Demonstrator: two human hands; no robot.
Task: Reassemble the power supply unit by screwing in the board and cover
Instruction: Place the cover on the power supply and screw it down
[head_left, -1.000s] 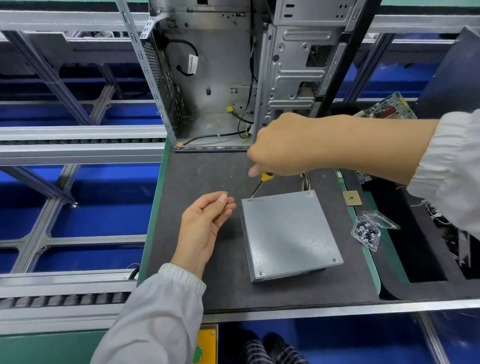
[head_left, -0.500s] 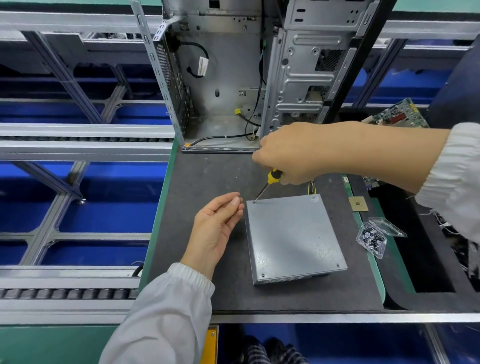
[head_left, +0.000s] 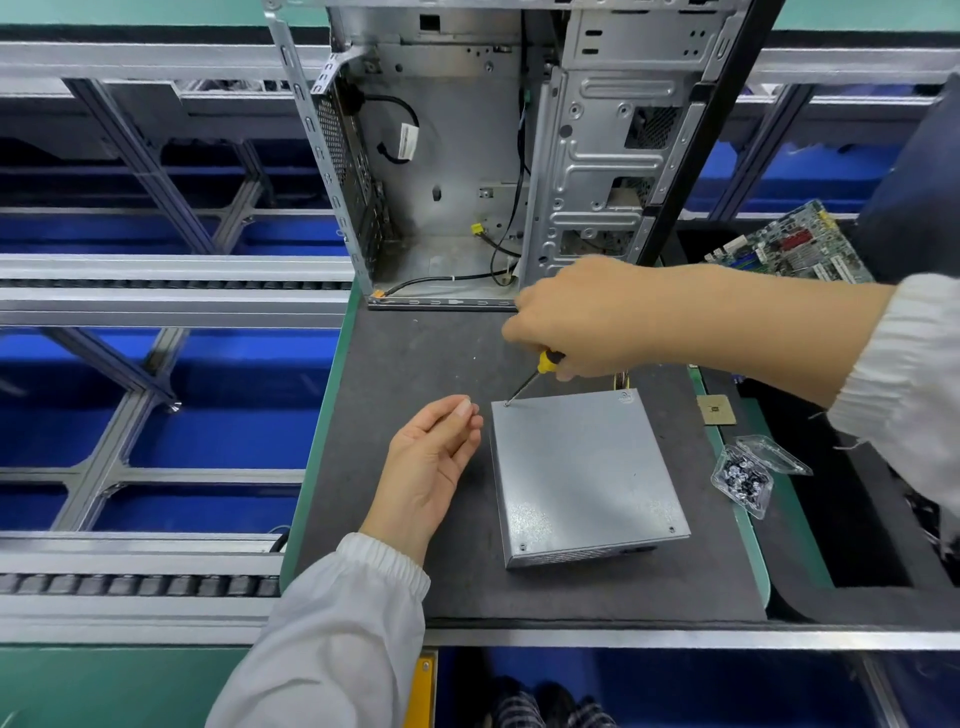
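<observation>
The grey metal power supply unit (head_left: 584, 475) lies flat on the dark mat (head_left: 426, 353), cover on top. My right hand (head_left: 576, 317) grips a screwdriver (head_left: 537, 371) with a yellow and black handle. Its tip stands on the cover's far left corner. My left hand (head_left: 428, 465) rests palm up on the mat just left of the unit, fingers relaxed and slightly curled, holding nothing I can see. Screws show in the cover's two near corners.
An open computer case (head_left: 467, 156) stands at the back of the mat. A clear plastic box of screws (head_left: 745, 478) lies right of the unit, with a small brown square part (head_left: 716, 410) beyond it. A circuit board (head_left: 789, 244) sits at far right. Conveyor rails run on the left.
The screwdriver tip stays on the same cover corner while my right hand shifts slightly on the handle. My left hand keeps its place beside the unit. The camera has moved a little.
</observation>
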